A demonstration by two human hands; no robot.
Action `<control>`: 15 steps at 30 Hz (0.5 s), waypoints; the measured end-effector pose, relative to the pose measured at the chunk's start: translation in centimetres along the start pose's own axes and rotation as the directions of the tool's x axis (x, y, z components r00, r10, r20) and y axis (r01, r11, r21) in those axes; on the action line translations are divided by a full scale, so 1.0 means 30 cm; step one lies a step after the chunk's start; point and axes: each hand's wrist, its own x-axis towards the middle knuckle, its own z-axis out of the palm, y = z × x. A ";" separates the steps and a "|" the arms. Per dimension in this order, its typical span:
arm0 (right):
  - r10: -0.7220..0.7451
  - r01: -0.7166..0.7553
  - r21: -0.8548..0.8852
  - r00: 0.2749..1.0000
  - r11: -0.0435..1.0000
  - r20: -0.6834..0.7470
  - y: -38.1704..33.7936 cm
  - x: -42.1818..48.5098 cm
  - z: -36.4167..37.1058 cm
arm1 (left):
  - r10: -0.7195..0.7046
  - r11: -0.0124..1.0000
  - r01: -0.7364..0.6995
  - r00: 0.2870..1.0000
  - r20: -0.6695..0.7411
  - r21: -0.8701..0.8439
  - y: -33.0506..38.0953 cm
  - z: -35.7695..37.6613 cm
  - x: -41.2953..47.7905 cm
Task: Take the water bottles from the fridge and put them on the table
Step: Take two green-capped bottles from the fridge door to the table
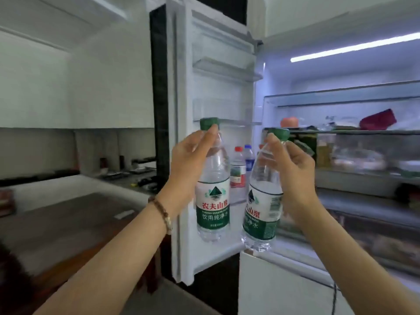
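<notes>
Along the lower left of the frame lies a dark wooden table [68,223], with a pale counter [75,185] behind it carrying small dark items too blurred to name. Your left forearm rises across the table, a beaded bracelet [160,211] on the wrist. Your left hand [188,164] sits at centre frame, its fingers wrapped around the neck and shoulder of a clear water bottle [212,201], with the thumb [210,133] pressed against the green cap. That bottle hangs upright in the air in front of the open fridge door [218,83], its green and white label facing you.

Between your two hands, further back on a door shelf, stand two more bottles: one with a red cap [238,167] and one with a blue cap [248,158].

Just right of centre, your right hand [293,169] grips a second green-capped bottle [261,208] around its neck, fingers closed on it. This one tilts, its base swinging toward the lower left, and it hangs clear of the shelves, apart from the first bottle.

At the right, the lit fridge interior [363,71] shows glass shelves holding blurred food, including a dark red packet [378,120] and something orange [289,122].
</notes>
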 end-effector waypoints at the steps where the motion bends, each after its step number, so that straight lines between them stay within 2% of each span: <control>1: 0.029 -0.029 0.040 0.999 0.999 0.022 0.024 -0.019 0.108 | -0.006 1.000 0.007 0.999 -0.034 0.021 0.007 -0.111 0.004; 7: 0.162 -0.199 0.201 0.969 0.959 0.188 0.169 -0.123 0.684 | -0.024 0.983 0.072 0.963 -0.270 0.169 0.012 -0.693 0.012; 15: 0.159 -0.266 0.222 0.900 0.938 0.406 0.477 -0.182 1.257 | -0.006 0.938 0.153 0.905 -0.425 0.312 -0.134 -1.246 0.072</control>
